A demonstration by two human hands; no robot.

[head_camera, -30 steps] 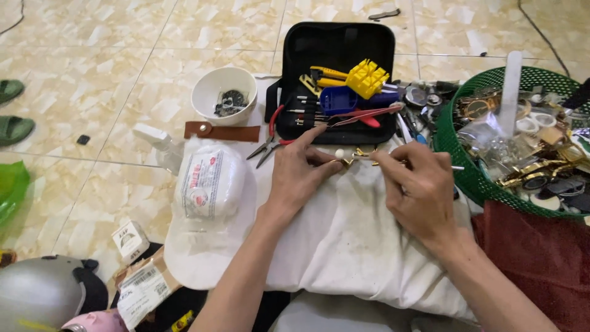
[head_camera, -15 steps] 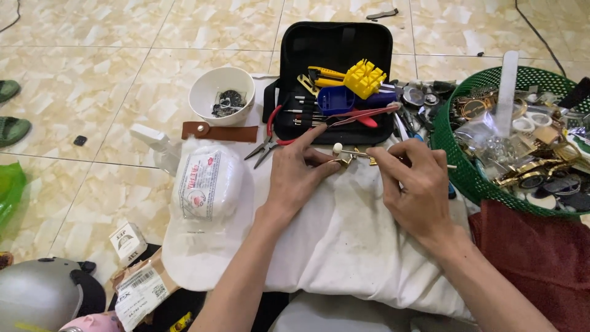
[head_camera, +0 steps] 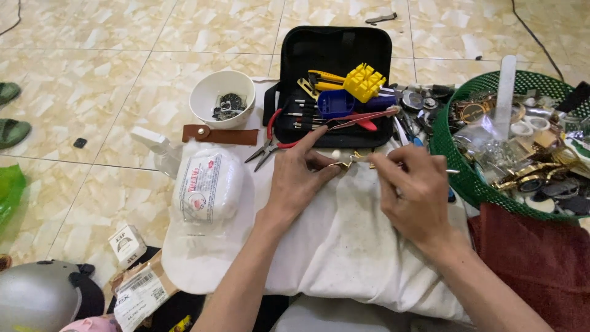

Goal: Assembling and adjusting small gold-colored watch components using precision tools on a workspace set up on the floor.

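Observation:
My left hand [head_camera: 299,178] rests on a white cloth [head_camera: 344,246] and pinches a small gold-coloured watch piece [head_camera: 344,163] between thumb and fingers. My right hand [head_camera: 413,193] is just to its right, fingers closed on a thin metal tool [head_camera: 452,171] whose tip meets the gold piece. Both hands sit in front of an open black tool case [head_camera: 335,49] holding a yellow block, blue parts and small screwdrivers.
Red-handled pliers [head_camera: 270,142] lie at the case's front. A white bowl [head_camera: 221,92] with small parts and a brown leather strap [head_camera: 220,134] sit left. A green basket [head_camera: 458,154] of watches stands right. A white cap [head_camera: 206,246], a grey helmet [head_camera: 37,301] and boxes lie near left.
Both hands have stayed on the gold piece, with only small finger shifts. The view has moved slightly.

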